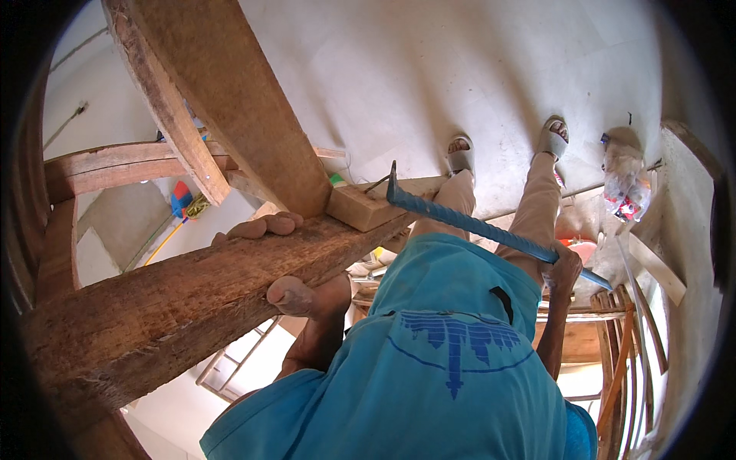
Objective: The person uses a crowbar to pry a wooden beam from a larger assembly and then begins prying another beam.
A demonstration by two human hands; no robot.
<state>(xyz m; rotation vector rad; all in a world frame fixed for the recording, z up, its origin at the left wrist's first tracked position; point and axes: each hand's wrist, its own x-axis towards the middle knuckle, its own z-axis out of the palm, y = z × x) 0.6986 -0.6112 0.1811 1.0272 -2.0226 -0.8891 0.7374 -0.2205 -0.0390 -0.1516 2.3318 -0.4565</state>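
A thick, rough wooden beam (176, 295) crosses the left side at a slant. My left hand (295, 295) is closed round it, thumb on the near side and fingers over the far edge. In my right hand (565, 268) is a blue, ribbed crowbar (475, 222), gripped toward its lower right end. Its hooked tip points up beside a small wooden block (368, 207) on the beam. A thin dark nail (377, 184) sticks out at a slant from this block, near the hook; whether they touch I cannot tell. An upright plank (238, 100) meets the beam beside the block.
Further timbers, including a curved piece (123, 165), frame the left. My sandalled feet (460, 153) stand on the pale floor (368, 61). A clear plastic bag (625, 180) lies at the right by the wall. Curved wooden strips (629, 360) stand at the lower right.
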